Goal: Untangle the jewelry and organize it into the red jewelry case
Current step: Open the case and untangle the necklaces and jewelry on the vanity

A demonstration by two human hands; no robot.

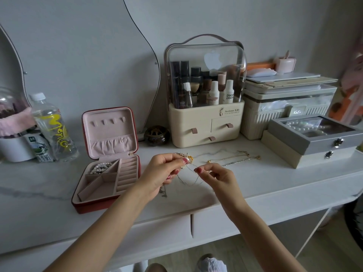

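The red jewelry case [86, 205] lies open on the white table, left of my hands, its pink-lined lid upright. A pearl piece [101, 166] sits in its back left compartment; the other compartments look bare. My left hand [163, 173] pinches a tangled bunch of jewelry [187, 160] with gold and pearl parts just above the table. My right hand [216, 177] pinches a thin chain [189, 178] that loops down from that bunch. More thin chains [235, 159] trail to the right across the table.
A cream cosmetics organizer [204, 124] stands behind the hands, a dark round pot [156, 135] beside it. Grey and beige boxes [314, 142] with pearls are stacked at right. A water bottle [53, 128] and a white container [15, 148] stand at left. A mirror leans against the wall.
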